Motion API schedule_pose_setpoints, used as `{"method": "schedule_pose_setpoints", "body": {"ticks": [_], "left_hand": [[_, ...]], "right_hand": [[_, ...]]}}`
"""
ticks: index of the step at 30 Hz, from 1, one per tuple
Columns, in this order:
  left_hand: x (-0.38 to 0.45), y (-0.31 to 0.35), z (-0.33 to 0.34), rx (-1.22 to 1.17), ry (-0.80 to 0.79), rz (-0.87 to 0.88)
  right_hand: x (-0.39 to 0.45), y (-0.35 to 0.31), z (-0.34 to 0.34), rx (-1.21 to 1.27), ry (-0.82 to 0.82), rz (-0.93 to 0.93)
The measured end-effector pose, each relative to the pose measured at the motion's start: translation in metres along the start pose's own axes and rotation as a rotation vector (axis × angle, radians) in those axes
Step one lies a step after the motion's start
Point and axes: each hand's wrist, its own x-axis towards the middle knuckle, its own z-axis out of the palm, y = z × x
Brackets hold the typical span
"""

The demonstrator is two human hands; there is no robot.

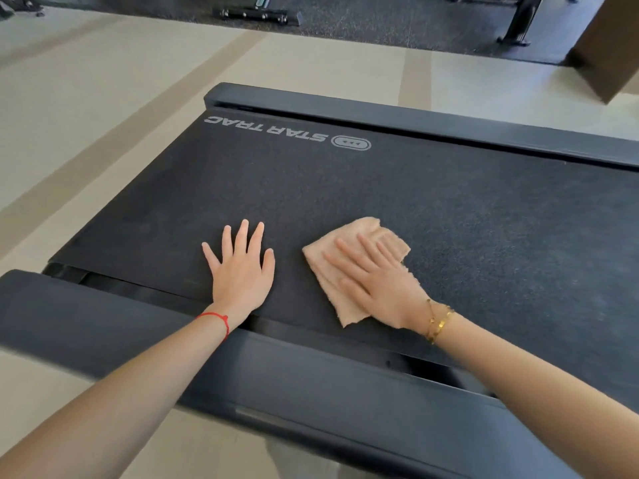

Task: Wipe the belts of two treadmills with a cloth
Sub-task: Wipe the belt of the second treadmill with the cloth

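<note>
Pale gym flooring (103, 108) with darker tan stripes surrounds a black treadmill, seen from above by a person leaning over its near side rail (311, 385). White lettering on the belt (345, 188) reads "STAR TRAC" beside an oval logo (351, 143), both upside down from this vantage and set near the belt's far left corner.

On the belt, close to the near rail, the left hand (242, 271) lies flat with fingers straight and spread, holding nothing. Just right of it, the right hand (377, 281) presses a folded peach cloth (366, 233) against the belt, fingers extended and slightly apart on top of the fabric. Part of the cloth is hidden under the palm; its frayed corner pokes out toward the near rail.

A red string (216, 319) circles the left wrist; gold bracelets (437, 321) circle the right.

Beyond the belt runs the far side rail (415, 122). The treadmill's right end is cut off by the frame edge. Past the pale floor, dark speckled matting (380, 22) carries black equipment bases, only partly visible and hard to identify. A brown panel (608, 46) intrudes at upper right, also cut off.
</note>
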Motion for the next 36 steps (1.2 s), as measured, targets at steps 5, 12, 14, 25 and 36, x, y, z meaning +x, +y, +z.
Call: {"method": "schedule_pose_setpoints", "body": {"ticks": [5,12,14,25,36], "left_hand": [[0.001,0.001,0.000,-0.002,0.000,-0.002],[0.003,-0.002,-0.002,-0.023,0.014,-0.012],[0.003,0.000,-0.002,-0.047,0.026,-0.041],[0.033,-0.011,-0.006,-0.032,0.043,-0.117],[0.068,-0.022,-0.004,-0.022,0.018,-0.138]], "right_hand": [[0.043,0.030,-0.009,0.077,0.008,0.298],[0.092,-0.018,-0.002,0.047,-0.005,0.251],[0.086,-0.033,0.002,0.023,0.011,0.152],[0.053,-0.004,0.003,0.066,0.053,0.043],[0.179,0.064,-0.013,0.117,0.006,0.415]]}}
